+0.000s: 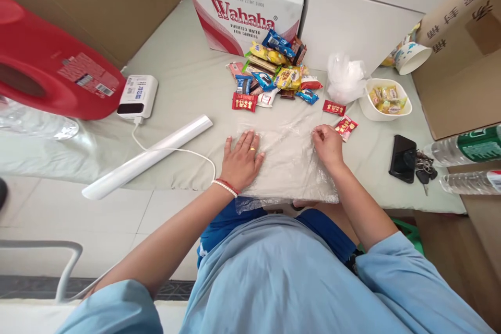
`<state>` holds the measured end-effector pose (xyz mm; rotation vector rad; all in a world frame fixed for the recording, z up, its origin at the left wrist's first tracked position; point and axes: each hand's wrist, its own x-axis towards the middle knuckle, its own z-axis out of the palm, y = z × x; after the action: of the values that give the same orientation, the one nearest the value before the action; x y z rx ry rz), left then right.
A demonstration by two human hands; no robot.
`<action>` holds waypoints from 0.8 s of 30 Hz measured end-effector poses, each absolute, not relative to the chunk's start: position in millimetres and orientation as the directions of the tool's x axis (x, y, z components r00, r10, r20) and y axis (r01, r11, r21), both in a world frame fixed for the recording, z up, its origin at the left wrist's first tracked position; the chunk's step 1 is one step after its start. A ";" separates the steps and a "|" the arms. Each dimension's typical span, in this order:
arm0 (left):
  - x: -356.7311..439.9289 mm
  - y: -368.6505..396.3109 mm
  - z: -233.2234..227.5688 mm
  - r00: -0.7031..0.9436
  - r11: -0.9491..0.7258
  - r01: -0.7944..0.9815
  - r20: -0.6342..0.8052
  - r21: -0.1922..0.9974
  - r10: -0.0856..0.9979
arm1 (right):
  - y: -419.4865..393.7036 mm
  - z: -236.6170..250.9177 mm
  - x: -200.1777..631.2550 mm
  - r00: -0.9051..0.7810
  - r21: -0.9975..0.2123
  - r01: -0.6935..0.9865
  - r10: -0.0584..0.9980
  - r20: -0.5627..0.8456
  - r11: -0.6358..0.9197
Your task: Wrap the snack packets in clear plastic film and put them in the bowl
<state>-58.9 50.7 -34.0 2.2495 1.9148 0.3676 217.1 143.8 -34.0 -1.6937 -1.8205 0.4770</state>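
Observation:
A clear plastic bag lies spread over the cloth-covered table, its near end hanging past the edge. My left hand rests flat on the bag's left side, fingers stretched out. At the right side, my right hand pinches the bag's edge between thumb and fingers. Just beyond the bag is a pile of wrapped snacks in several colours. Beside my right hand lie a red and pink snack packet and a smaller dark red packet.
Behind the snacks stands a Wahaha carton. A white tub of yellow packets, a phone, keys and water bottles sit to the right. Leftward are a white lamp bar, a white device with a cable, and a red jug.

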 end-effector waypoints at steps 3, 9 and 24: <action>-69.0 69.0 -33.8 0.149 -0.161 0.944 0.063 0.287 0.987 | 140.7 -25.0 221.9 0.062 -0.635 0.766 0.971 0.232 0.103; -80.9 91.6 -35.9 0.220 -0.224 0.929 0.047 0.296 0.974 | 75.1 0.8 222.0 -0.259 -0.526 0.775 0.936 0.240 0.350; -90.0 75.1 -29.3 0.209 -0.224 0.913 0.079 0.342 0.975 | 79.0 41.3 259.8 -0.097 -0.694 0.708 0.991 0.088 0.131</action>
<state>-90.0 75.1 -29.3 2.2605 1.8009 0.4104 259.8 79.0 41.3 -1.6325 -1.8658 0.6709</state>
